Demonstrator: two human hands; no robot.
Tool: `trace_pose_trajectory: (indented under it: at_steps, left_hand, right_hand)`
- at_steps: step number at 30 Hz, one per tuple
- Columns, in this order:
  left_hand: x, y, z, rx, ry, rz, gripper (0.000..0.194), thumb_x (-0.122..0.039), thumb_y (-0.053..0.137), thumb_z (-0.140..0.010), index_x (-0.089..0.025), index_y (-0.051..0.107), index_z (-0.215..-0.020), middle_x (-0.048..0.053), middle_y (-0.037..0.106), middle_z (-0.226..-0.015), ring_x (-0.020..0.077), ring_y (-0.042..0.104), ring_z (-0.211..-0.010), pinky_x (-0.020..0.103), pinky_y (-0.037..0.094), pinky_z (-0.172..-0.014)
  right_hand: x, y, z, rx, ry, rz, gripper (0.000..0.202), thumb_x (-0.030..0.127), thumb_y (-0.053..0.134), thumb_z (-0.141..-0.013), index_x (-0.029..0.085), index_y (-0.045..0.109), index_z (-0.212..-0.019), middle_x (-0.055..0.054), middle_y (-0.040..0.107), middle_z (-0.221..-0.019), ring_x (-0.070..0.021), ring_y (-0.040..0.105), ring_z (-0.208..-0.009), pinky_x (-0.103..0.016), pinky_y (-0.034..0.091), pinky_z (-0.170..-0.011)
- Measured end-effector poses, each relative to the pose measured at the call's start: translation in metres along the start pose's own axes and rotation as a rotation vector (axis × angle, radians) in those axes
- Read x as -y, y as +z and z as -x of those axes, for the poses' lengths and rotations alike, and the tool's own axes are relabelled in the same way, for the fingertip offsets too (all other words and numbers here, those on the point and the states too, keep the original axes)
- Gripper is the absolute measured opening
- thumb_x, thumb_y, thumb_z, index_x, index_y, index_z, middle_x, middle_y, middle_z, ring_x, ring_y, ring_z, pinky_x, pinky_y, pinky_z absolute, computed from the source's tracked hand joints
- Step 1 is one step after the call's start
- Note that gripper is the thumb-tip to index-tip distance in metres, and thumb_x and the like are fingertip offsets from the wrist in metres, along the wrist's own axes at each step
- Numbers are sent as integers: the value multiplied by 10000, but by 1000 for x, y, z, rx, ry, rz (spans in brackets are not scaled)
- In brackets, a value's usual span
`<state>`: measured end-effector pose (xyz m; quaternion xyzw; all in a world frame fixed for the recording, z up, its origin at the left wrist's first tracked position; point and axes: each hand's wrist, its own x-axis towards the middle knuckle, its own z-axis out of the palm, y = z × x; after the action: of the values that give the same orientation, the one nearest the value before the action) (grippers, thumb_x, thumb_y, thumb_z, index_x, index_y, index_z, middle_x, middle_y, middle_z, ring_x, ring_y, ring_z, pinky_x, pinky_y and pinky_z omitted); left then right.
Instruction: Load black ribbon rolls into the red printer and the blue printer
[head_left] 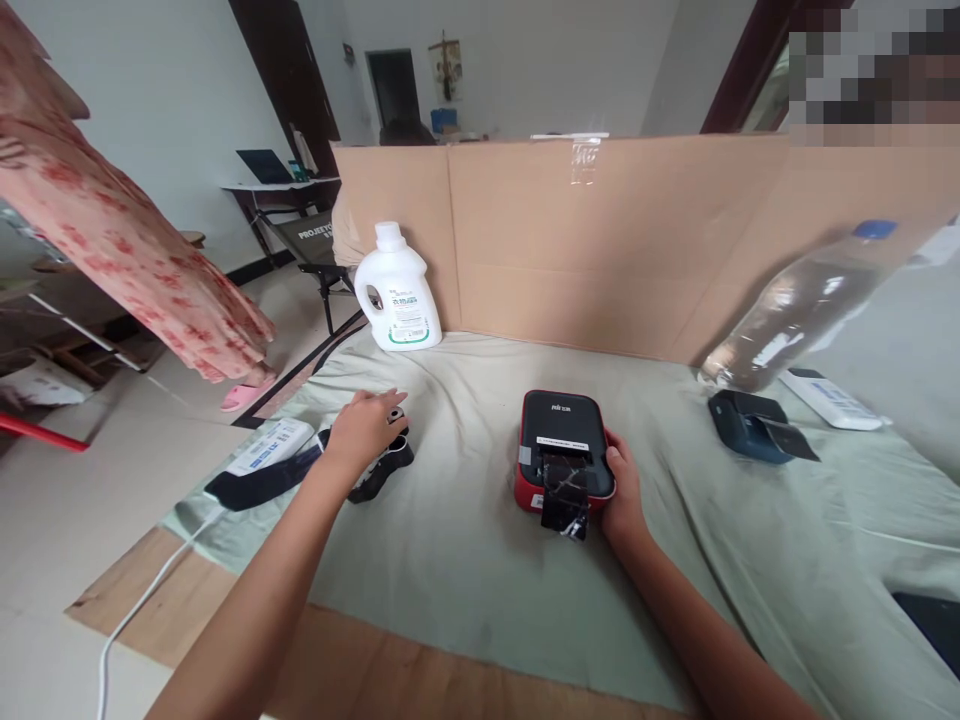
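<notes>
Red label printer point(562, 418) gripped by right hand point(624, 487), maybe to keep still; left hand point(365, 425) over black gadget point(385, 470), grip unclear.

Black-and-red device point(562, 425), white jug point(401, 300), pale green cloth point(465, 570), blue cap point(875, 230); pink garment point(127, 210), apparently red-flowered.

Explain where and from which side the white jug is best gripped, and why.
Probably best by the loop handle, coming from the left of the picture: the white jug stands upright with its handle jutting that way, the hole open, while cardboard rises behind.
</notes>
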<state>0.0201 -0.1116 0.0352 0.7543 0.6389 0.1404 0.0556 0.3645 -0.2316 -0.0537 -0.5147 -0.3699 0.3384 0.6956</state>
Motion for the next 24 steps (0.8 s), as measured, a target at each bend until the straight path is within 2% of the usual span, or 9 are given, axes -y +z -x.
trace_pose_trajectory:
  at_steps: [2, 3, 5, 7, 10, 12, 15, 18, 24]
  left_hand:
    - [-24, 2, 18, -101, 62, 208, 466, -422, 541, -898, -227, 641, -1309, 85, 666, -1306, 295, 592, -1230, 427, 412, -1111]
    - [-39, 6, 29, -54, 56, 361, 498, -474, 520, -910, -211, 634, -1317, 87, 677, -1288, 280, 618, -1193, 412, 437, -1094]
    - [-72, 21, 49, 168, 21, 686, 588, -569, 495, -911, -223, 581, -1378, 73, 651, -1334, 272, 623, -1202, 407, 466, -1078]
    - [-101, 40, 65, 332, 8, 974, 658, -590, 496, -907, -214, 501, -1448, 57, 522, -1477, 260, 522, -1343, 383, 414, -1143]
    - [-130, 63, 77, 416, 26, 1208, 667, -565, 510, -916, -237, 431, -1491, 20, 453, -1523, 241, 432, -1420, 376, 330, -1209]
    - [-137, 70, 78, 406, 33, 1246, 649, -521, 526, -920, -251, 412, -1498, 11, 481, -1502, 238, 458, -1401, 383, 326, -1213]
    - [-134, 66, 72, 376, 32, 1245, 600, -430, 530, -923, -252, 427, -1487, 1, 494, -1489, 238, 480, -1383, 390, 337, -1206]
    - [-118, 49, 55, 313, 15, 1220, 550, -368, 532, -907, -258, 495, -1445, -13, 531, -1454, 238, 491, -1375, 397, 326, -1209]
    - [-63, 14, -11, 43, -93, 1290, 471, -305, 574, -829, -255, 663, -1289, -6, 625, -1361, 242, 576, -1284, 390, 398, -1154]
  right_hand:
    - [3, -11, 7, 43, -10, 44, 440, 491, 484, -927, 258, 597, -1282, -75, 611, -1342, -314, 536, -1281, -542, 388, -1104]
    - [5, -18, 12, 104, -26, 74, 468, 491, 484, -919, 270, 578, -1320, -73, 585, -1384, -325, 509, -1315, -556, 381, -1113]
    - [11, -30, 19, 285, -80, 200, 575, 480, 529, -894, 305, 479, -1439, -54, 472, -1507, -343, 406, -1406, -577, 345, -1146]
    - [18, -35, 24, 434, -148, 410, 756, 449, 605, -868, 339, 295, -1549, -33, 329, -1597, -347, 292, -1469, -586, 290, -1183]
    - [24, -32, 29, 461, -254, 647, 951, 406, 672, -839, 378, 87, -1589, -42, 277, -1617, -360, 302, -1461, -599, 298, -1183]
    - [24, -26, 32, 416, -294, 683, 944, 402, 662, -842, 403, 78, -1583, -45, 343, -1585, -366, 389, -1416, -594, 384, -1141]
    - [21, -13, 33, 376, -324, 672, 871, 393, 639, -853, 432, 140, -1566, -36, 444, -1515, -361, 472, -1358, -554, 505, -1049]
    - [22, 15, 22, 381, -415, 654, 866, 359, 636, -850, 393, 152, -1566, -56, 464, -1491, -365, 469, -1357, -568, 471, -1073]
    - [34, 124, -33, 489, -565, 518, 798, 294, 640, -856, 235, 236, -1542, -129, 531, -1408, -352, 450, -1354, -538, 386, -1123]
